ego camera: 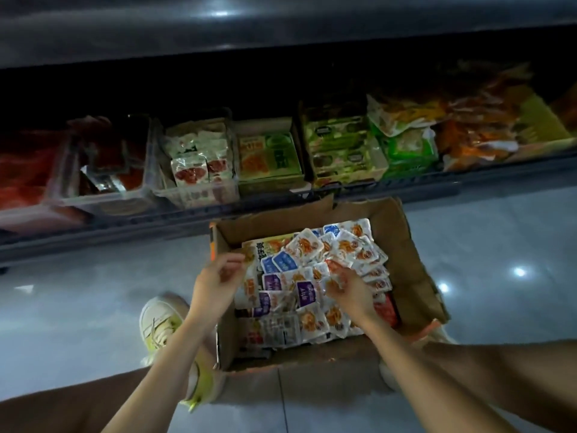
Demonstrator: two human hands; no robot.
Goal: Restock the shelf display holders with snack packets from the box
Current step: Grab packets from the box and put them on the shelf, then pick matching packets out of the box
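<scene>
An open cardboard box [402,245] stands on the floor in front of the low shelf, filled with several small snack packets [307,246] in white, orange and purple. My right hand [351,290] reaches into the middle of the pile, its fingers curled around a crinkled clear packet [334,273]. My left hand [217,278] hovers at the box's left wall with fingers bent, fingertips touching the edge of a larger orange bag [254,250]; blur hides whether it grips. On the shelf, clear display holders [193,196] hold white and red packets.
More holders line the shelf: a clear bin [100,198] with dark red packets at left, green cartons [270,179] in the middle, loose orange bags [474,135] at right. An upper shelf [281,29] overhangs them. My shoe [159,326] and knees flank the box on the tiled floor.
</scene>
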